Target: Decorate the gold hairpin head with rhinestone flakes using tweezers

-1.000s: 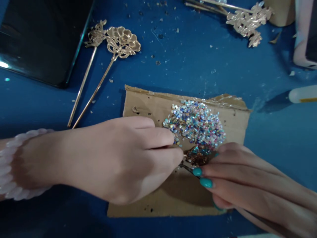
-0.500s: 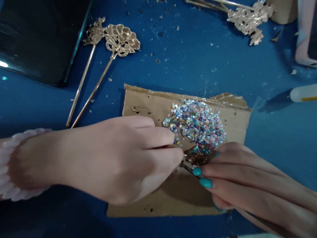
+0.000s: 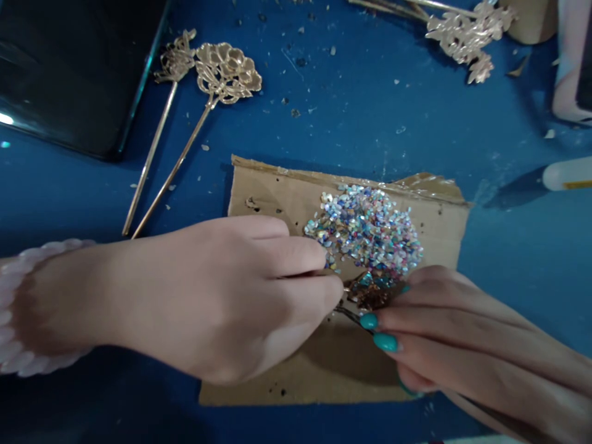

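Observation:
A small gold-brown metal ornament with teal pieces on it lies low over the cardboard, between my hands. My left hand, wearing a pale bead bracelet, is closed in a pinch at the ornament's left end, where a short gold bit shows; it looks like a hairpin, partly hidden. With teal nails, my right hand is closed around a thin dark tool that looks like tweezers, its tip beside the ornament. Just beyond the fingers, a heap of tiny shiny shell-like chips covers part of the cardboard.
Two gold hairpins, one with a large openwork flower, lie at upper left beside a black glossy slab. More gold hairpins are at top right. A white-tipped tube and a pale-edged device stand at the right edge.

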`<state>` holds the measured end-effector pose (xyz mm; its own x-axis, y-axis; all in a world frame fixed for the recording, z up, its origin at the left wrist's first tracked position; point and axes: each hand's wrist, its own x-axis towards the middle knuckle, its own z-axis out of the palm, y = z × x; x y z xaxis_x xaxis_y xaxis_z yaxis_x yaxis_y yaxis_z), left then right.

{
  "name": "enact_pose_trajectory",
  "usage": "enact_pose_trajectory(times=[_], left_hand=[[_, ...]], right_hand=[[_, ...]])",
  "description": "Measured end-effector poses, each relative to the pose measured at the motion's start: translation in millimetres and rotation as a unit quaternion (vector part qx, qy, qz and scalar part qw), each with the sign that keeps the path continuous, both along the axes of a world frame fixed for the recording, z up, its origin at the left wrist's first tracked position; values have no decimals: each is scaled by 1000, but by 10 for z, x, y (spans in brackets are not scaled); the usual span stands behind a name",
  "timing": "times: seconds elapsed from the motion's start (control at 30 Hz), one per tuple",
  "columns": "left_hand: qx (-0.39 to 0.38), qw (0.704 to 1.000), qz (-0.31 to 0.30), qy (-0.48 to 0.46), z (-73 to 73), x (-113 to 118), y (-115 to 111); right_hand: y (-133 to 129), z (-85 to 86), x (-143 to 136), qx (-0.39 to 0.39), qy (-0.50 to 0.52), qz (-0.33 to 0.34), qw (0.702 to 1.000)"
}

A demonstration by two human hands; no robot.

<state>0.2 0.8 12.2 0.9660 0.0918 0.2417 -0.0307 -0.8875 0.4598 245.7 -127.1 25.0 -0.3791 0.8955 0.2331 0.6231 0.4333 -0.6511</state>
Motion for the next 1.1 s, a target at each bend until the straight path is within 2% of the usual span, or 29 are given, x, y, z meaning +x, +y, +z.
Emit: enact_pose_trajectory(times=[0.53,0.67,0.93,1.1], left_hand=[[1,1000,-1,1,-13,9,3],[-6,1000,-2,3,-9,2,1],[4,1000,-5,19,-20,-20,-11],[-22,1000,2,-9,-26,-50,-19]], right_hand=[[-72,37,-55,-21,7,-48,999],[-32,76,1,-42,5,-20,999],[50,104,347,-73,-59,80,992],[77,67,321,-27,-61,53,996]])
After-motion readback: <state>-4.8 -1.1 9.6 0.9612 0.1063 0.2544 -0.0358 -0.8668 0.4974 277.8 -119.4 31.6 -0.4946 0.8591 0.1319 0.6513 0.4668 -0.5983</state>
